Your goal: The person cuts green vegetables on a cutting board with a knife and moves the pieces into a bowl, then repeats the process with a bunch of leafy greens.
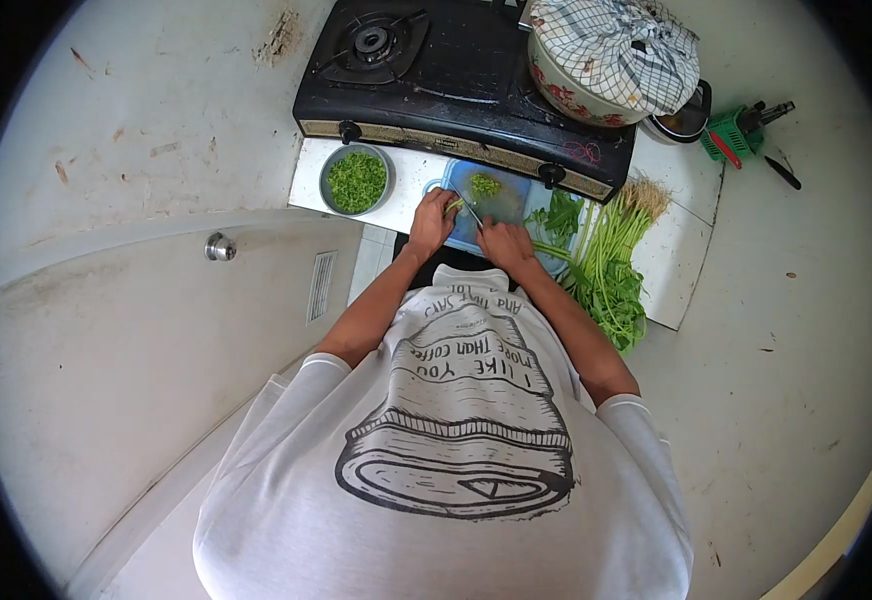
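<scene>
- Left hand (pixel 430 222) pinches green stems (pixel 453 205) on the blue cutting board (pixel 506 200).
- Right hand (pixel 505 240) is closed on the knife (pixel 470 208); the blade lies just right of the stems, crossing their long axis.

1. Even, soft daylight fills the scene; no harsh shadows or glare.
2. Strong fisheye distortion bends straight edges, with a black vignette in the corners.
3. Centre is sharp; the periphery softens slightly.
</scene>
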A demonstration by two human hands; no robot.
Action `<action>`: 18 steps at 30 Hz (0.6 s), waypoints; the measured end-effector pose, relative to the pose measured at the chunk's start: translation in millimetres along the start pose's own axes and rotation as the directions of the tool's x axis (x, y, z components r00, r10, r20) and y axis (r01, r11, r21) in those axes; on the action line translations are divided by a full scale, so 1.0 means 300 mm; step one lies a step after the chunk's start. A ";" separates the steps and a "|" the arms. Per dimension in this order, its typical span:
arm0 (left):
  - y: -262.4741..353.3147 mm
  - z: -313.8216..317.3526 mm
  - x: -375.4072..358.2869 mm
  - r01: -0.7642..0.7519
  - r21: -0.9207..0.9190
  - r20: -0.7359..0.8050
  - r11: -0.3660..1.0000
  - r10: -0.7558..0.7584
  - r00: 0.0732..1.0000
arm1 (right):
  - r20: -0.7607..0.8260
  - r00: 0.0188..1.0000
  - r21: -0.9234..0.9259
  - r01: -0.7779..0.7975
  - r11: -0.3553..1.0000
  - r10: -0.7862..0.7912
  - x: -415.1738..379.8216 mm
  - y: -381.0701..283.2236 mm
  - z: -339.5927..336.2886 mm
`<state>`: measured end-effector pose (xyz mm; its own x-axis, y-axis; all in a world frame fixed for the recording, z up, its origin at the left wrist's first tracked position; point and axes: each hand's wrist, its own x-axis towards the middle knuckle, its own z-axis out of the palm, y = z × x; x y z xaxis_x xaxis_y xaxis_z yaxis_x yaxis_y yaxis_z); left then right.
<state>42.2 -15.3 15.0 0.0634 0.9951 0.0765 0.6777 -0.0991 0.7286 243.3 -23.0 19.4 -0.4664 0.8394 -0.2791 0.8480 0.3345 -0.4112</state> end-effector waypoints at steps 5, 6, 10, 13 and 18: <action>-0.005 0.008 -0.003 0.032 -0.013 -0.003 0.999 -0.032 0.999 | -0.051 0.999 -0.022 0.002 1.000 -0.003 0.005 0.000 0.041; -0.005 0.009 -0.004 0.028 -0.007 -0.011 1.000 -0.028 1.000 | -0.057 0.998 -0.049 0.026 0.998 -0.029 0.006 -0.001 0.039; -0.005 0.006 -0.002 0.004 0.007 -0.020 1.000 -0.004 1.000 | -0.055 0.995 -0.090 0.083 0.993 -0.088 0.021 -0.006 0.049; 0.002 0.007 -0.002 0.052 -0.032 -0.008 0.998 -0.052 0.999 | -0.047 0.997 -0.038 0.056 0.998 -0.057 0.064 -0.018 0.063; 0.013 0.003 -0.001 0.069 -0.044 0.003 0.997 -0.069 0.998 | -0.041 0.998 -0.042 0.038 0.998 -0.040 0.067 -0.015 0.057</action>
<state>45.4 -16.1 17.2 0.0185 0.9995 0.0243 0.6478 -0.0305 0.7612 225.9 -15.0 0.8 -0.4892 0.8423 -0.2264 0.8392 0.3839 -0.3852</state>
